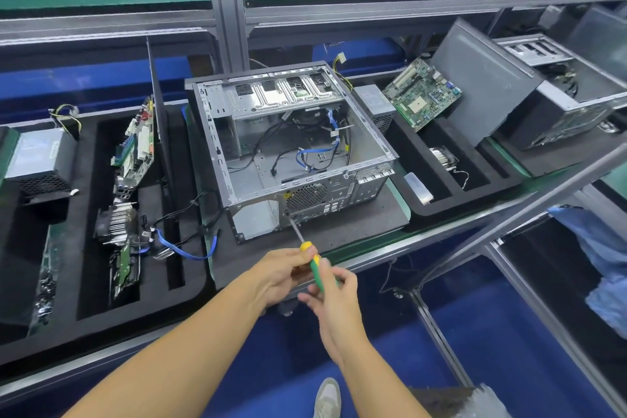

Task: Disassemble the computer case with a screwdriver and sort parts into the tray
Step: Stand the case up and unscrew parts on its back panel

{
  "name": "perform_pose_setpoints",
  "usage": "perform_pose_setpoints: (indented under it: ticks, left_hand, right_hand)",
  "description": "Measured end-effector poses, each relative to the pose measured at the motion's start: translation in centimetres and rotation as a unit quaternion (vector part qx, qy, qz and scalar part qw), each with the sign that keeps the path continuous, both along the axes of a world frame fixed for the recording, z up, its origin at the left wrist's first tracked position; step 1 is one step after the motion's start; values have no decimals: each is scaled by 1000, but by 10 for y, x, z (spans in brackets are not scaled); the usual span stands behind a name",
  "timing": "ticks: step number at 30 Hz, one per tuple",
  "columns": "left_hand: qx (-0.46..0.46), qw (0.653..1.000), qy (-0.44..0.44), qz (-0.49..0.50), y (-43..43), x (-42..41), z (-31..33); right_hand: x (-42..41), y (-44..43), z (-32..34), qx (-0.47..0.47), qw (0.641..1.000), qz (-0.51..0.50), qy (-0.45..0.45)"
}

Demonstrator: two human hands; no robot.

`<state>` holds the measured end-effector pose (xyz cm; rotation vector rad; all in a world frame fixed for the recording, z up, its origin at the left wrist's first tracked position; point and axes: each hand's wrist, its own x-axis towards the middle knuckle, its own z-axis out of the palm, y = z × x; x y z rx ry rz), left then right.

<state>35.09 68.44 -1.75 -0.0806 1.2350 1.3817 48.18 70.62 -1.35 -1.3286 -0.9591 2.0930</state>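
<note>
1. While we look from the left, we see a black foam tray (pixel 84 200); in it lie a grey power supply (pixel 37 159), whose label is too blurred to read, a green circuit board (pixel 135 146) standing on edge, and a finned heatsink (pixel 115 224).
2. At the middle stands the computer case (pixel 288 146), an open box of bare grey steel, on a dark mat (pixel 356 224).
3. Our left hand (pixel 281 273) curls its fingers round the front of the screwdriver (pixel 315 265) handle, yellow and green plastic; the thin shaft touches the rear panel of the case beside the round fan grille (pixel 307 195).
4. Our right hand (pixel 334 295) pinches the green end of the handle with bent fingertips.
5. At the right, a second black tray (pixel 441 207) holds a leaning motherboard (pixel 422 93).
</note>
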Motion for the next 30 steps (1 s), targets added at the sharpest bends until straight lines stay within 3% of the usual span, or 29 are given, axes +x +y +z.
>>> perform_pose_setpoints:
  ticks: [2,4,8,12,14,16,18,21,24,30]
  left_hand:
    - [14,1000,-6,-9,-3,-4,1]
    - [28,999,-15,-27,-5,-5,3]
    - [40,999,-15,-26,-6,-7,5]
    - [-14,999,38,-8,1,1,4]
    - [-36,998,55,4,4,3,1]
    - [-25,999,45,1,5,1,1]
    - [5,1000,17,-6,3,-4,1]
    - [42,999,-24,0,-1,-8,-1]
    - [55,998,-16,-10,0,-7,-2]
    - [-10,999,52,-1,4,-6,-8]
  right_hand:
    - [0,0,-2,-111,994,-4,23]
    - [-1,1,-7,-130,991,2,15]
    - [-2,3,-11,-34,999,-21,29]
    - [3,-6,-22,108,991,34,-75]
    - [3,-8,-21,124,987,39,-95]
    - [3,-6,-15,68,997,25,-34]
    - [3,-4,-8,-50,998,0,38]
    - [3,3,-9,-132,991,2,19]
    - [0,4,-10,-78,997,-18,13]
    - [4,-2,-19,33,999,14,-12]
